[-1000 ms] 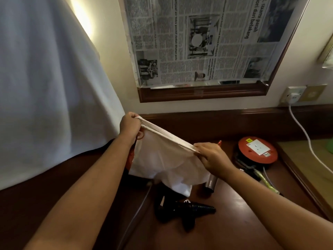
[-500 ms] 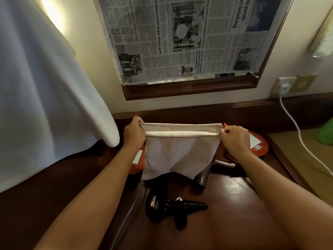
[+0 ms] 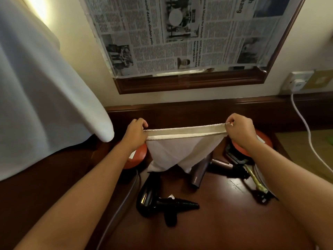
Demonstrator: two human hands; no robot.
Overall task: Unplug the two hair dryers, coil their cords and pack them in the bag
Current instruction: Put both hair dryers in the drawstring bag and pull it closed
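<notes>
A home room, likely a bedroom. A dark wooden dressing table (image 3: 225, 222) stands against a cream wall, its mirror (image 3: 189, 83) covered with newspaper (image 3: 180, 33). A wall socket (image 3: 297, 81) sits at the right edge.

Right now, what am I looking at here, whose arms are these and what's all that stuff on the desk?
This is one picture from a camera worn on a person's head, looking down at their own arms. There is no machine. The left hand and right hand each pinch one end of a white cloth bag, stretching its top edge flat. Below it, on the dark wooden desk, lie a black hair dryer and a grey hair dryer. Newspaper covers the mirror above.
</notes>
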